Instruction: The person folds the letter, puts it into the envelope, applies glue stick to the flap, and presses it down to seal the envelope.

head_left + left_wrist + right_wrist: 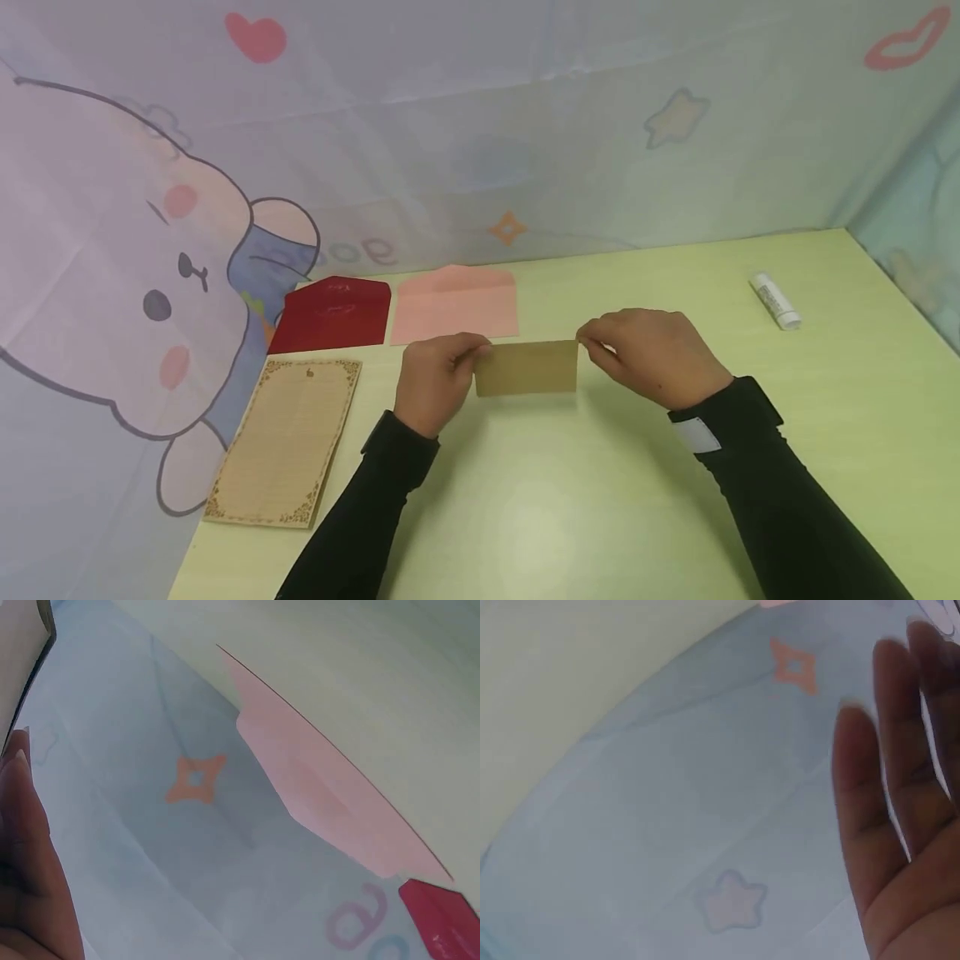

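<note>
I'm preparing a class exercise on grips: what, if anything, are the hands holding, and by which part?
A tan piece of paper: the left hand pinches its upper left corner, the right hand its upper right corner.

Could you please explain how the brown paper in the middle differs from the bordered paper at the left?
The brown paper is held up above the table, while the bordered paper lies flat on it. The brown paper shows a plain face; the bordered paper has ornate printed corners. In the head view, the brown paper looks smaller than the bordered paper. Both are brownish and rectangular.
</note>
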A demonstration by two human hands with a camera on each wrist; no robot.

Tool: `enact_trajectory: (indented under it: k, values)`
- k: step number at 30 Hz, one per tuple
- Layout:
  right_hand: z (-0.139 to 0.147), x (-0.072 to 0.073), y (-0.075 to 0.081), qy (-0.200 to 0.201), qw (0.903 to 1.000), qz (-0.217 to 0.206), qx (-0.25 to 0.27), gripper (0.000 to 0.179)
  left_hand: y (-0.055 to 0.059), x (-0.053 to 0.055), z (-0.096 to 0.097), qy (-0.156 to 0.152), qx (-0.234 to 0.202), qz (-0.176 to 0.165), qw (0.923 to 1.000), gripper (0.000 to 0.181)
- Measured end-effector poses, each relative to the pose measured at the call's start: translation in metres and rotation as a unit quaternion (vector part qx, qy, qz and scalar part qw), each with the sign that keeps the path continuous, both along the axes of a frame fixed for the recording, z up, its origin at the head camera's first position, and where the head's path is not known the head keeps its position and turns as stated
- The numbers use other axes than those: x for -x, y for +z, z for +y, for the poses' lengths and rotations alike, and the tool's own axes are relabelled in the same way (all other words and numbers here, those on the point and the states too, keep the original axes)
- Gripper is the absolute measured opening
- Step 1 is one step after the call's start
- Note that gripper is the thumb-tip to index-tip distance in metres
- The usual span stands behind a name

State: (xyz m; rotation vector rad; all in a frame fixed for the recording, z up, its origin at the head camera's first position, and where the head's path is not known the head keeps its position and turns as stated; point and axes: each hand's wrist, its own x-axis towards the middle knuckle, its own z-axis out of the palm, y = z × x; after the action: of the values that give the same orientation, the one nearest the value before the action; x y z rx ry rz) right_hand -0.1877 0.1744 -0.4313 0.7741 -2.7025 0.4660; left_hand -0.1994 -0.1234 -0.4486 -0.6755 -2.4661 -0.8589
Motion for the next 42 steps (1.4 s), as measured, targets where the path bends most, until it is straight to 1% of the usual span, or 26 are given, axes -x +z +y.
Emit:
enact_trajectory:
  k: [2,4,7,8,10,11,13,16,20,23,27,31,32,33,34,35,36,37,38,39,40,41,42]
  values:
    - [-0.008,-0.001,-0.002,-0.003,0.9997,0.025,-0.004,0.018,-0.002,-0.001,0.002,-0.006,0.014,0.010,0.9998,0.007]
    - [-0.020,-0.003,-0.006,0.007,0.9987,0.050,-0.005,0.021,-0.005,-0.003,0.005,-0.021,0.031,0.020,0.9991,0.006]
    - [-0.037,-0.006,-0.013,0.034,0.9971,0.069,-0.005,0.008,-0.009,-0.005,0.010,-0.049,0.048,0.029,0.9972,0.006]
    - [-0.041,-0.006,-0.015,0.040,0.9968,0.068,-0.005,0.010,-0.010,-0.005,0.010,-0.056,0.049,0.030,0.9968,0.006]
    - [-0.043,-0.007,-0.017,0.040,0.9974,0.060,-0.006,0.024,-0.011,-0.005,0.010,-0.060,0.046,0.033,0.9966,0.007]
    - [-0.042,-0.007,-0.017,0.035,0.9981,0.050,-0.006,0.030,-0.011,-0.005,0.009,-0.058,0.042,0.033,0.9969,0.008]
    - [-0.036,-0.007,-0.015,0.025,0.9992,0.030,-0.009,0.035,-0.012,-0.003,0.006,-0.049,0.036,0.036,0.9975,0.009]
    - [-0.024,-0.004,-0.010,0.012,0.9999,-0.002,-0.007,0.037,-0.012,0.001,0.001,-0.034,0.023,0.035,0.9985,0.009]
    - [-0.012,-0.001,-0.006,0.004,0.9995,-0.030,-0.005,0.037,-0.012,0.004,-0.003,-0.029,0.010,0.022,0.9993,0.009]
    - [-0.009,0.001,-0.006,0.001,0.9993,-0.038,-0.003,0.030,-0.012,0.004,-0.003,-0.027,0.006,0.010,0.9996,0.010]
    - [-0.011,0.001,-0.010,0.010,0.9990,-0.044,0.002,0.013,-0.017,0.003,0.001,-0.028,0.002,-0.002,0.9996,0.009]
    - [-0.019,0.002,-0.013,0.030,0.9987,-0.039,0.010,0.010,-0.019,0.001,0.002,-0.038,0.003,-0.003,0.9993,0.012]
    - [-0.020,0.002,-0.014,0.031,0.9988,-0.035,0.010,0.012,-0.018,0.002,0.002,-0.035,0.005,-0.005,0.9994,0.015]
    - [-0.020,0.001,-0.014,0.031,0.9989,-0.032,0.012,0.013,-0.017,0.004,-0.001,-0.024,0.013,-0.006,0.9996,0.018]
    - [-0.020,0.001,-0.014,0.031,0.9990,-0.030,0.014,0.015,-0.016,0.007,-0.004,-0.004,0.024,-0.006,0.9997,0.021]
    - [-0.019,0.001,-0.013,0.030,0.9992,-0.025,0.013,0.016,-0.014,0.012,-0.008,0.025,0.036,-0.006,0.9990,0.025]
    - [-0.018,0.000,-0.013,0.028,0.9993,-0.021,0.014,0.017,-0.013,0.018,-0.012,0.064,0.054,-0.009,0.9964,0.029]
    - [-0.018,0.000,-0.013,0.027,0.9993,-0.018,0.016,0.018,-0.012,0.025,-0.018,0.108,0.075,-0.018,0.9911,0.033]
    - [-0.017,-0.001,-0.012,0.028,0.9993,-0.016,0.018,0.020,-0.011,0.034,-0.023,0.155,0.101,-0.036,0.9821,0.038]
    - [-0.017,-0.001,-0.012,0.030,0.9992,-0.015,0.020,0.022,-0.012,0.043,-0.029,0.201,0.130,-0.059,0.9690,0.043]
    - [-0.018,-0.001,-0.012,0.035,0.9991,-0.016,0.021,0.024,-0.014,0.052,-0.034,0.240,0.156,-0.089,0.9540,0.049]
    - [-0.018,-0.002,-0.011,0.038,0.9989,-0.016,0.022,0.025,-0.016,0.061,-0.038,0.273,0.184,-0.120,0.9365,0.055]
    - [-0.019,-0.002,-0.011,0.042,0.9987,-0.019,0.023,0.027,-0.019,0.069,-0.042,0.297,0.212,-0.155,0.9180,0.060]
